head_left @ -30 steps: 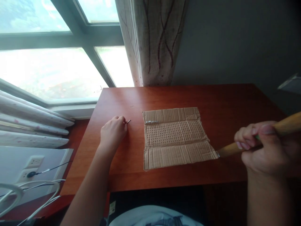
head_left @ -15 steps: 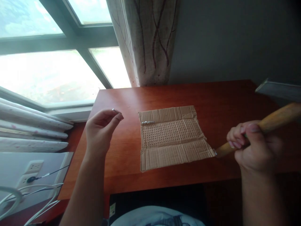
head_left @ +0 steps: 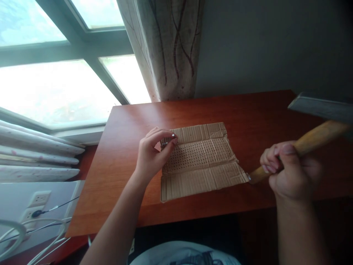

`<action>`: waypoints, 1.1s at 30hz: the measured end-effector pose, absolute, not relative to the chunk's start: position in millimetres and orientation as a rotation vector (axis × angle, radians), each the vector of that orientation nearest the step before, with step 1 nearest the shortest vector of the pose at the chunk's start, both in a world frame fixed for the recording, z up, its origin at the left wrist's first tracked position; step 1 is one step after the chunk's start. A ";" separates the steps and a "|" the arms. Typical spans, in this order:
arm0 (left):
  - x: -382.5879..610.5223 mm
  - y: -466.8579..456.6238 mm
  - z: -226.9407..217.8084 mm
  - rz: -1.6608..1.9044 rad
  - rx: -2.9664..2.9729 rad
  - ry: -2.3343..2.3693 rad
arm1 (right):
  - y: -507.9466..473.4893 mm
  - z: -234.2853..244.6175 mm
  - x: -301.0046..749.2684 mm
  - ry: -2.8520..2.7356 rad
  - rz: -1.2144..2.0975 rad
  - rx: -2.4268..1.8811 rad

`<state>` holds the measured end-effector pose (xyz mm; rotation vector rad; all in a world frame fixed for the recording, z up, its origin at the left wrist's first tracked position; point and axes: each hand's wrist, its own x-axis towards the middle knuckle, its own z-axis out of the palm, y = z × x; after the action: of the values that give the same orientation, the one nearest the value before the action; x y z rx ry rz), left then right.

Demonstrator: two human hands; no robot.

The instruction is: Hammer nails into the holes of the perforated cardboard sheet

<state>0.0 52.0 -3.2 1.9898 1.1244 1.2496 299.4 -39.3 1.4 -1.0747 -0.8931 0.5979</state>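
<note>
Between the thumb and fingers of my left hand (head_left: 154, 149) is a small nail (head_left: 173, 135) with a shiny flat head. That hand is over the upper left part of a flat piece of cardboard (head_left: 202, 179), which carries a grid of small holes. A row of silver nail heads at its left edge is mostly hidden behind my fingers. My right hand (head_left: 291, 171) is closed around the wooden handle of an axe (head_left: 321, 138). Its broad grey metal head points up and left, partly outside the view. The handle's lower end is by the cardboard's right corner.
The cardboard lies on a reddish-brown wooden table (head_left: 132, 125). A window (head_left: 55, 92) and a patterned curtain (head_left: 171, 48) stand behind and to the left. At lower left are a wall socket (head_left: 40, 198) and white cables (head_left: 16, 228).
My left hand has moved right with the nail, from beside the cardboard to over its upper left part. My right hand keeps its hold on the axe, with little movement.
</note>
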 end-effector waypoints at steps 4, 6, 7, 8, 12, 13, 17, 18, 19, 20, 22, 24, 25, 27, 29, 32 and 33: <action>1.1 54.3 -6.9 1.232 2.056 1.165 | -38.8 1.2 298.0 -0.903 0.585 -1.069; 2.0 54.8 -7.5 1.213 2.076 1.187 | -38.8 1.7 297.0 -0.905 0.589 -1.071; 2.3 55.0 -7.6 1.208 2.082 1.196 | -38.8 1.9 296.7 -0.904 0.590 -1.072; 2.5 55.0 -7.6 1.204 2.087 1.204 | -38.8 2.1 296.5 -0.902 0.591 -1.073; 2.5 54.9 -8.3 1.186 2.108 1.241 | -38.7 2.8 295.8 -0.916 0.594 -1.066; 2.3 54.9 -8.8 1.180 2.107 1.249 | -38.7 2.9 295.6 -0.920 0.596 -1.066; 1.5 54.7 -11.5 1.169 2.097 1.267 | -38.7 2.4 295.0 -0.923 0.606 -1.075; 1.4 54.7 -12.0 1.170 2.095 1.270 | -38.6 1.9 295.1 -0.927 0.606 -1.075; 1.4 54.7 -12.4 1.170 2.093 1.275 | -38.5 1.4 295.2 -0.933 0.602 -1.075; 1.4 54.7 -12.5 1.169 2.092 1.278 | -38.3 0.9 295.5 -0.938 0.598 -1.074; 1.8 54.6 -12.3 1.158 2.089 1.283 | -38.0 0.0 296.0 -0.938 0.591 -1.077; 2.4 54.3 -11.7 1.145 2.088 1.290 | -37.8 -0.6 296.4 -0.927 0.596 -1.084; 2.6 54.2 -11.5 1.141 2.089 1.295 | -37.8 -0.7 296.5 -0.924 0.600 -1.087; 3.0 54.0 -11.5 1.137 2.091 1.303 | -37.9 -0.3 296.3 -0.931 0.603 -1.089; 2.9 54.2 -12.2 1.136 2.090 1.306 | -38.1 0.8 295.6 -0.938 0.594 -1.091; 2.8 55.5 -13.8 1.149 2.061 1.265 | -38.5 3.0 293.6 -0.930 0.600 -1.092; 2.9 56.0 -14.0 1.155 2.048 1.243 | -38.5 3.5 292.9 -0.926 0.607 -1.092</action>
<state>2.9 56.0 -14.0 2.0477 1.2429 1.1546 292.9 -38.5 3.5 -1.0918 -0.9260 0.6071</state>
